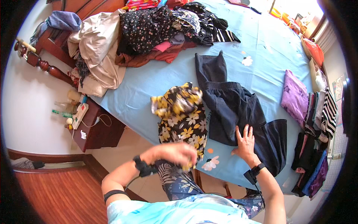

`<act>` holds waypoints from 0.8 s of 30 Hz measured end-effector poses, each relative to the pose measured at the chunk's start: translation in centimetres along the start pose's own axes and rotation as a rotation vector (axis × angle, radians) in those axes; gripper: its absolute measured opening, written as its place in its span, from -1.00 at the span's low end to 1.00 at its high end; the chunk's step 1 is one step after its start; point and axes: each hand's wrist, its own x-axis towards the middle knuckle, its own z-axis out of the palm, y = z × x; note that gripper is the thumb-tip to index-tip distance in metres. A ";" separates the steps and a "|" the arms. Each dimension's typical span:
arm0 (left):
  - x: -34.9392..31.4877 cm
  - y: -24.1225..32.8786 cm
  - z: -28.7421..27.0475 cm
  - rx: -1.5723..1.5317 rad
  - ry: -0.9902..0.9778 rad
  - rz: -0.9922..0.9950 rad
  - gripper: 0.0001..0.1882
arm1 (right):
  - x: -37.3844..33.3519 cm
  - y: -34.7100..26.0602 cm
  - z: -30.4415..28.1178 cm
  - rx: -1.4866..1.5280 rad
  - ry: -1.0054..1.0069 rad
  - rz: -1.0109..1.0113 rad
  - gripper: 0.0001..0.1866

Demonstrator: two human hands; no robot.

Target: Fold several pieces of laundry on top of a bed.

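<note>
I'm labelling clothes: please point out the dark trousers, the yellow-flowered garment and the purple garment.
Dark trousers [236, 114], head view: the middle, below the waistband.
Yellow-flowered garment [182, 121], head view: the middle.
Purple garment [294, 93], head view: middle of its upper face.

Bright daylight; glare washes out upper right. Left hand and floral garment's upper folds motion-blurred, mid-frame. Edges bowed, corners black.

No legible text or numbers.
</note>
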 end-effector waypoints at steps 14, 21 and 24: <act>0.7 -6.4 -30.2 0.943 1.301 -0.272 -0.39 | 0.1 0.1 0.2 0.017 0.020 -0.014 0.32; 2.5 -7.4 -34.4 1.026 1.294 -0.316 -0.36 | 0.4 -0.1 -0.3 0.054 0.017 -0.009 0.29; 1.6 -8.4 -36.4 1.056 1.396 -0.243 -0.40 | 0.6 -0.1 -0.3 0.050 0.026 -0.023 0.29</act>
